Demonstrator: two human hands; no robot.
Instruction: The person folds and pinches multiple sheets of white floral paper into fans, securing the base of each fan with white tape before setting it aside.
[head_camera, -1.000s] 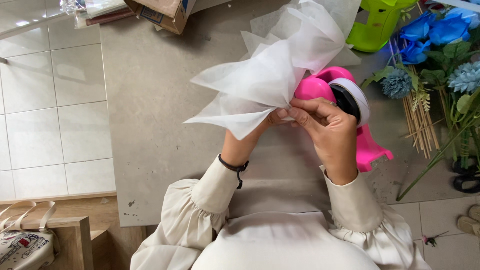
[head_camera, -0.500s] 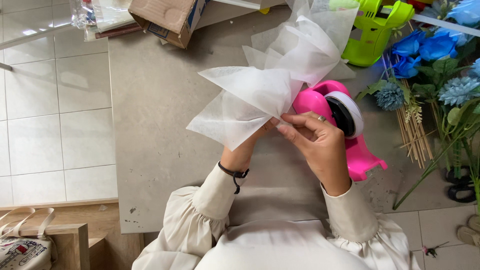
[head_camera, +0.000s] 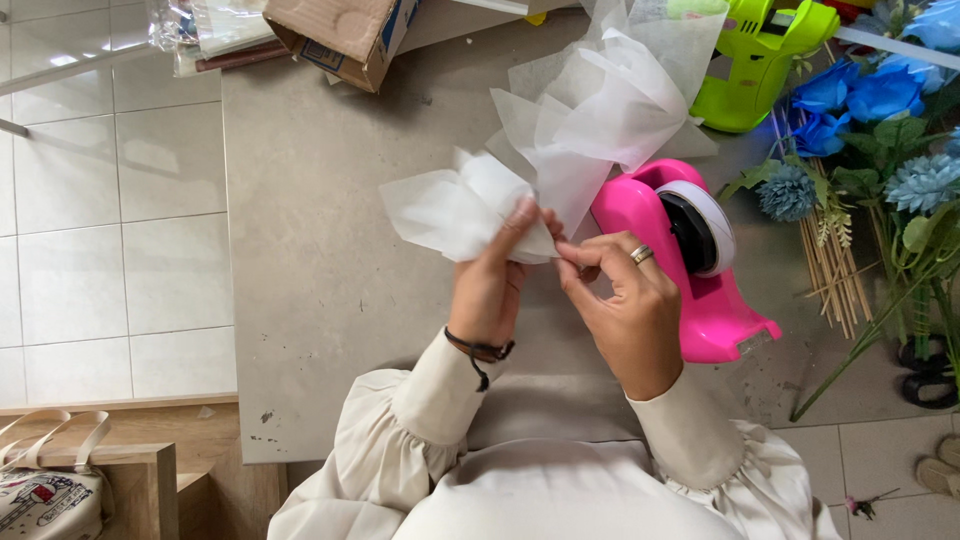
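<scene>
I see the left hand (head_camera: 497, 285) clasped around the gathered base of a bunch of white tissue paper (head_camera: 560, 130), fingers wrapped over the folds and thumb side up. A dark cord bracelet (head_camera: 478, 350) sits on that wrist. The right hand (head_camera: 625, 300) pinches the same gathered point from the other side, thumb and forefinger pressed together on the paper; a ring (head_camera: 641, 254) shows on one finger. Both hands touch each other at the paper's neck, and the sheets fan upward and away from them in loose, crumpled layers.

I take the pink tape dispenser (head_camera: 690, 270) as my landmark. It stands on the grey tabletop (head_camera: 310, 250), just beside the right hand and partly behind it, with its white tape roll (head_camera: 705, 225) facing the hand. The tissue paper rises to the left of the dispenser and overlaps its upper end. Beyond the dispenser, further from me, lies a lime-green plastic tool (head_camera: 755, 65). To its right I see blue artificial flowers (head_camera: 870, 110) with green leaves, and a bundle of thin wooden sticks (head_camera: 830, 270) lying near its base. Far to the left of the dispenser, at the table's far edge, sits an open cardboard box (head_camera: 345, 35). Well left and nearer me, a printed tote bag (head_camera: 40, 490) rests on a wooden stool.
</scene>
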